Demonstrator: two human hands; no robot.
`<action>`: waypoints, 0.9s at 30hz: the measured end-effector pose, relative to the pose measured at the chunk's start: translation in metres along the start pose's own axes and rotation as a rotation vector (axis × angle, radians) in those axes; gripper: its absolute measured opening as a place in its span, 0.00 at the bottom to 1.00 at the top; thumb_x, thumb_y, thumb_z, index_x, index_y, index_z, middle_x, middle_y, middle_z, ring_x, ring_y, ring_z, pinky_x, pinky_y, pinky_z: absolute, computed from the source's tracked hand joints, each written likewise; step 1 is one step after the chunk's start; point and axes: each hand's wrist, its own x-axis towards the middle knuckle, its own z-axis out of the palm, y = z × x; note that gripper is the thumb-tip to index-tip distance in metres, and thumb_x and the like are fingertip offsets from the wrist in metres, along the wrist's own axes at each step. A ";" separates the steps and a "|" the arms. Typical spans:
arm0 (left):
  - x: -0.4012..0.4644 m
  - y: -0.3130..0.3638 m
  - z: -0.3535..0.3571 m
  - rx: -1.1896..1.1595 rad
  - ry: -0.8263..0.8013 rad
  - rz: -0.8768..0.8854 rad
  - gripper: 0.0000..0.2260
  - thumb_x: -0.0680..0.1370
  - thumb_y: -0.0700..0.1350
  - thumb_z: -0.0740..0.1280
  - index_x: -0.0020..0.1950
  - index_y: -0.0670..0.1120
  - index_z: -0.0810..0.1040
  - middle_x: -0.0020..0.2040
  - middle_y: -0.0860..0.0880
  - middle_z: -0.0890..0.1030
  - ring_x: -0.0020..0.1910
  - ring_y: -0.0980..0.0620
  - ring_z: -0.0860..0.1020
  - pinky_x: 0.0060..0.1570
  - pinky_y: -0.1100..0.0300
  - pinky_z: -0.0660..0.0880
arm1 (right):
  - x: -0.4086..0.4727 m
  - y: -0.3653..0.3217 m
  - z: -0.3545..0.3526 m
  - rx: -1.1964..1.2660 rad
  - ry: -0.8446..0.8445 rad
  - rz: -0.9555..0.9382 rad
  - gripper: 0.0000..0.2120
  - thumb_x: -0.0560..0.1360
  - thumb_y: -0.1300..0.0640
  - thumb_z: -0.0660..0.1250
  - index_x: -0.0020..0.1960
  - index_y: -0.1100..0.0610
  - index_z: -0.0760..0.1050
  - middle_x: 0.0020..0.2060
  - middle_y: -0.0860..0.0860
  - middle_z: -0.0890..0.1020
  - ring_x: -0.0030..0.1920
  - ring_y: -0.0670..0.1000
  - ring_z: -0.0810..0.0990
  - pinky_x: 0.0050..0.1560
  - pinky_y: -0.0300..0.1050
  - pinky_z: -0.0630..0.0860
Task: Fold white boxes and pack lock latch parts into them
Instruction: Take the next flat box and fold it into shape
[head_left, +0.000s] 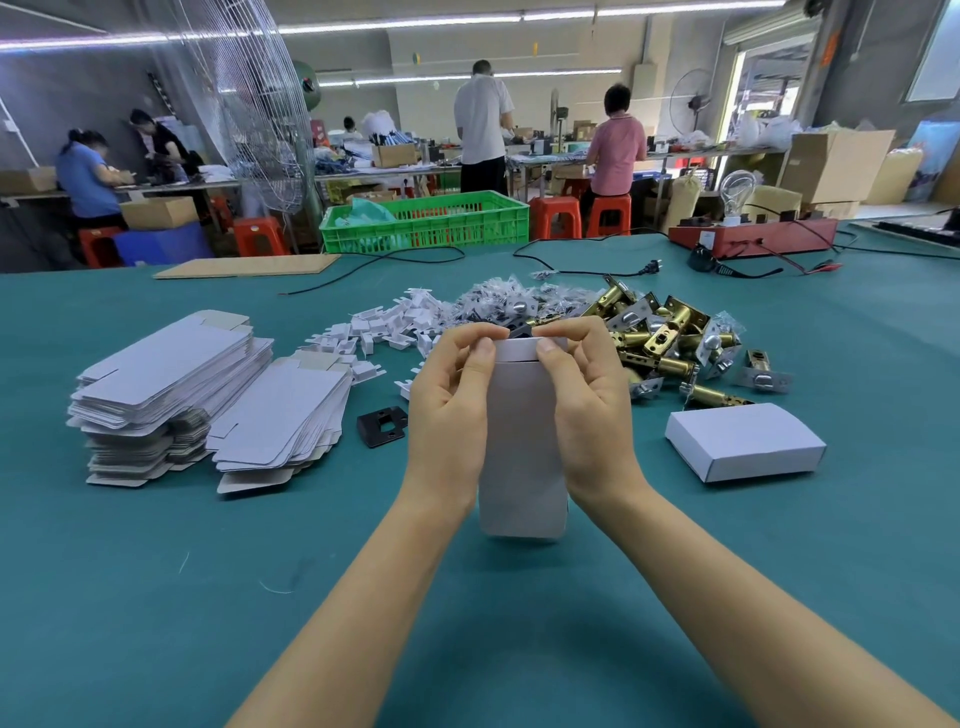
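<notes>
Upright white box, top flap half-closed

We hold the white box upright over the surface, left hand and right hand pinching its top flap.

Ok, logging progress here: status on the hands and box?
Left hand, right hand both gripping upright white box, thumbs at top flap. Closed box lies right. Nothing blocking.

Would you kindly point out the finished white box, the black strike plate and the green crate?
finished white box (743, 434), head view, top face.
black strike plate (382, 426), head view, its frame.
green crate (467, 226), head view, front wall.
</notes>
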 end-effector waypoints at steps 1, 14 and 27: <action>0.000 0.000 -0.001 -0.015 0.000 -0.011 0.08 0.77 0.48 0.63 0.44 0.58 0.81 0.43 0.55 0.80 0.45 0.50 0.75 0.49 0.49 0.71 | 0.000 0.000 0.000 -0.003 -0.007 -0.002 0.03 0.75 0.55 0.61 0.44 0.50 0.73 0.39 0.48 0.77 0.40 0.45 0.73 0.43 0.39 0.71; -0.002 0.002 -0.002 -0.039 -0.013 -0.078 0.07 0.75 0.49 0.65 0.43 0.56 0.83 0.43 0.53 0.81 0.45 0.51 0.75 0.48 0.50 0.71 | 0.001 0.006 -0.002 -0.012 0.001 0.012 0.03 0.75 0.56 0.61 0.43 0.53 0.72 0.36 0.45 0.75 0.38 0.44 0.72 0.41 0.37 0.69; -0.001 0.003 -0.001 -0.028 -0.018 -0.089 0.08 0.82 0.46 0.63 0.46 0.48 0.80 0.44 0.52 0.82 0.46 0.50 0.76 0.52 0.47 0.73 | 0.003 0.006 -0.002 0.002 0.053 0.000 0.07 0.76 0.55 0.59 0.41 0.57 0.70 0.33 0.40 0.73 0.35 0.39 0.70 0.37 0.29 0.68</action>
